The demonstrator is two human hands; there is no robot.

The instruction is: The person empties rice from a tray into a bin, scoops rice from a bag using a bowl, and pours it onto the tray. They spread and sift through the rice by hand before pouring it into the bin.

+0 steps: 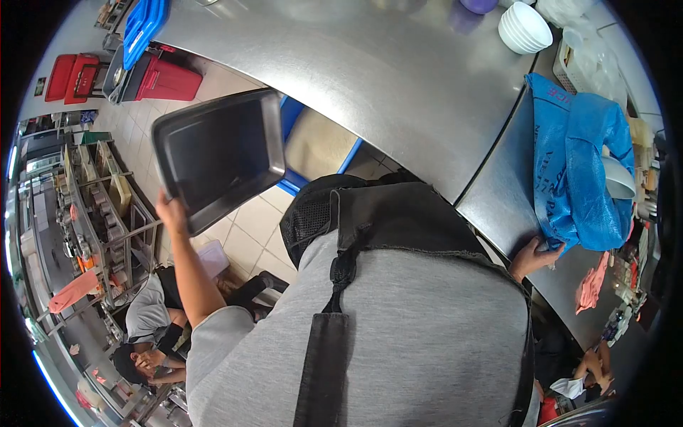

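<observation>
My left hand (171, 211) is closed on the near rim of a black rectangular tray (228, 153). The tray hangs in the air, tilted, above the tiled floor, with its hollow side facing me. On the right, my right hand (532, 257) lies at the edge of the steel counter (341, 64), fingers stretched out against the bottom of a blue woven bag (551, 164). Whether the fingertips pinch the bag is hard to see. The bag's top is rolled down, and a white bowl (617, 178) sticks out of it.
Partly beneath the counter stands a blue-rimmed bin (350, 156) with a beige surface inside. Stacked white bowls (525, 28) sit at the far right. A red bin (167, 80) and a metal rack (107, 206) are on the left. A co-worker (153, 313) crouches at lower left; another person's hands (594, 366) show lower right.
</observation>
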